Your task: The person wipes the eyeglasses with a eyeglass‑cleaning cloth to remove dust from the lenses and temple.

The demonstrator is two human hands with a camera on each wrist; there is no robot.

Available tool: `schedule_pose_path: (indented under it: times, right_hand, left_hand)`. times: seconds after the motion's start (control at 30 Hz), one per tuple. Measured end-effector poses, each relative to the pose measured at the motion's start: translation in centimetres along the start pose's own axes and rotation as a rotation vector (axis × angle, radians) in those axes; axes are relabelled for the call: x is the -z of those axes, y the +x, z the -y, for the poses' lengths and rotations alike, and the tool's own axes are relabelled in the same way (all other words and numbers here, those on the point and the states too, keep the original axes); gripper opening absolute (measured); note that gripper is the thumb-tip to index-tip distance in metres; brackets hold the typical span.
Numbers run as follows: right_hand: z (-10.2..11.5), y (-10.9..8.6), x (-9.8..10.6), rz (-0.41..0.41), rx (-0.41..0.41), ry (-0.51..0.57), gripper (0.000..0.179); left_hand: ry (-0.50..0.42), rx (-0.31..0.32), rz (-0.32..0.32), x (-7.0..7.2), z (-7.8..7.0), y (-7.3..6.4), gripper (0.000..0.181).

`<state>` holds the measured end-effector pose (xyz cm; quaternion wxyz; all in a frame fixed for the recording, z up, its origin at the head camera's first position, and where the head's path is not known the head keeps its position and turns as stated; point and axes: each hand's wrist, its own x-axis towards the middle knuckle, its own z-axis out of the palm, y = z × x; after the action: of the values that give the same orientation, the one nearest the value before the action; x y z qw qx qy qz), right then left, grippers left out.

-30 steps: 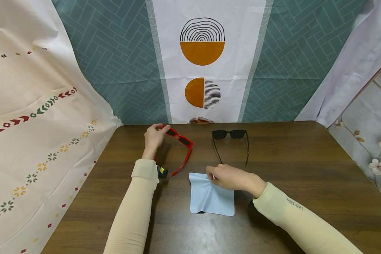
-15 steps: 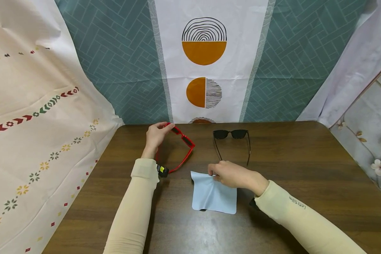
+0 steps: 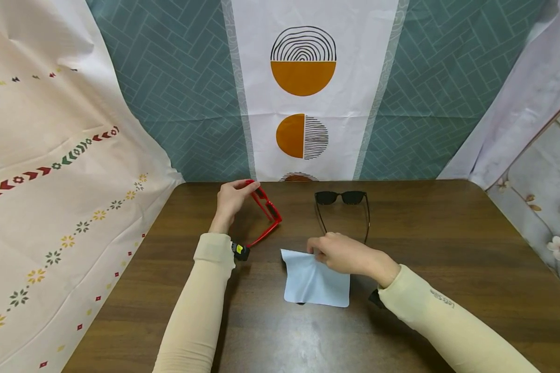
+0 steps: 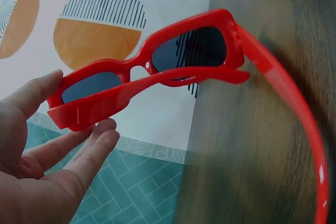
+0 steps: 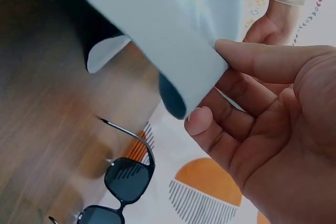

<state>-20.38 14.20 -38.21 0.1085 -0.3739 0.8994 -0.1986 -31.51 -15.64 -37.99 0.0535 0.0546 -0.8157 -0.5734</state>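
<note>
Red sunglasses (image 3: 271, 211) with dark lenses hang from my left hand (image 3: 231, 202) at the table's back left. In the left wrist view, the thumb and fingers pinch one end of the red frame (image 4: 89, 113); one temple crosses in front of the lenses and the other reaches down to the right. My right hand (image 3: 345, 254) pinches the top edge of a light blue cloth (image 3: 315, 285) over the middle of the table. In the right wrist view, the cloth (image 5: 152, 30) droops in a fold from thumb and fingers, its dark underside partly showing.
Black sunglasses (image 3: 339, 197) rest with temples unfolded near the table's back edge, beyond my right hand. The brown wooden table (image 3: 424, 233) meets a patterned curtain (image 3: 303, 103) at the back. A floral cloth (image 3: 88, 217) hangs along the left side.
The red sunglasses have tilted and turned in my left hand, their free end swinging down and nearer. My right hand has moved slightly away from me, drawing the cloth with it.
</note>
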Motion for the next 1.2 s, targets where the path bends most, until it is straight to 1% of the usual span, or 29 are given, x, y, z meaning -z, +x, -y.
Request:
schedule_pose_path:
  times: [0.27,0.5,0.6,0.7,0.87,1.0,1.2]
  right_hand:
    - [0.1,-0.1,0.7,-0.043,0.049,0.048,0.021]
    - [-0.1,0.0,0.8,-0.092,0.091,0.048,0.023]
    - [-0.1,-0.1,1.0,-0.114,0.107,0.063,0.024]
    - [-0.2,-0.1,1.1,-0.129,0.126,0.081,0.026]
    - [-0.3,-0.3,1.7,-0.142,0.143,0.097,0.026]
    - [-0.4,-0.3,2.1,-0.147,0.143,0.120,0.024]
    - [-0.5,-0.5,2.4,-0.126,0.085,0.199,0.022]
  left_hand:
    - [-0.091,-0.034,0.098,0.0,-0.3,-0.1,0.052]
    - [-0.173,-0.061,0.150,0.1,-0.4,-0.2,0.052]
    - [-0.210,-0.070,0.185,0.0,-0.5,-0.2,0.052]
    - [-0.238,-0.083,0.228,-0.1,-0.6,-0.1,0.053]
    - [-0.272,-0.100,0.272,-0.2,-1.0,-0.4,0.050]
    - [-0.315,-0.114,0.299,-0.2,-1.3,-0.6,0.047]
    - [-0.357,-0.138,0.325,-0.2,-1.7,-0.9,0.044]
